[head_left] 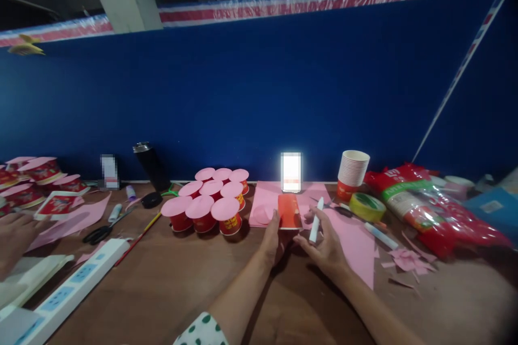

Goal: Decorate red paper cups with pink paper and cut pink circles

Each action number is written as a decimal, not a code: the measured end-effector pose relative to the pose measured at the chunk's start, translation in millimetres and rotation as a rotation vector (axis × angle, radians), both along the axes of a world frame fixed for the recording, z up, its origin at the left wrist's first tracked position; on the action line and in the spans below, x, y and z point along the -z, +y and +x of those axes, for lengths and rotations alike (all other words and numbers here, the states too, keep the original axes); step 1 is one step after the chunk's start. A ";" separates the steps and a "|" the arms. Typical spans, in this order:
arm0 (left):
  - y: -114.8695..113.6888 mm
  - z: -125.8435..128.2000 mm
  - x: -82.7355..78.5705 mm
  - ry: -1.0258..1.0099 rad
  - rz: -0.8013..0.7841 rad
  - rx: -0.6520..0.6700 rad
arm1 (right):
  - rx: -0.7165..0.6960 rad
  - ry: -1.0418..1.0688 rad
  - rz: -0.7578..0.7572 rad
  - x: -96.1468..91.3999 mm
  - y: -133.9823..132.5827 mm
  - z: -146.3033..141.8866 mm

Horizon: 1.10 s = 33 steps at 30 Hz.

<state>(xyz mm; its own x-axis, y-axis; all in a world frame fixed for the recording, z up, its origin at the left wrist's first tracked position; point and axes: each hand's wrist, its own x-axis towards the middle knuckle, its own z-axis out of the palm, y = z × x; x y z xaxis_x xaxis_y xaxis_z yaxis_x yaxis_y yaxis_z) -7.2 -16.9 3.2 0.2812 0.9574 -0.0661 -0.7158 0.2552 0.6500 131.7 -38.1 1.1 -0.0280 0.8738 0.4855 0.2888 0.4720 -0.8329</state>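
Observation:
An orange-red paper cup (290, 211), lying on its side in the air, is held by my left hand (272, 243), fingers closed around its left side. A slim white pen-like stick (317, 221) stands nearly upright in the grip of my right hand (326, 245), just right of the cup. Behind both hands lie pink paper sheets (356, 248). To the left, several red cups (230, 223) stand in rows, each topped with a pink paper disc (225, 208). What is printed on the held cup is too blurred to read.
At right are a stack of white cups (353, 168), yellow tape (367, 207), a red plastic package (421, 205) and pink scraps (408, 261). A lit phone (291, 172) stands behind. Left are a power strip (76, 285), scissors (99, 233), a black flask (151, 167) and another person's hand (18, 237).

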 end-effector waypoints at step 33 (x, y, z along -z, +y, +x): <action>0.2 0.6 -2.5 0.007 -0.172 -0.085 | 0.154 -0.093 0.422 -9.0 -6.9 -0.9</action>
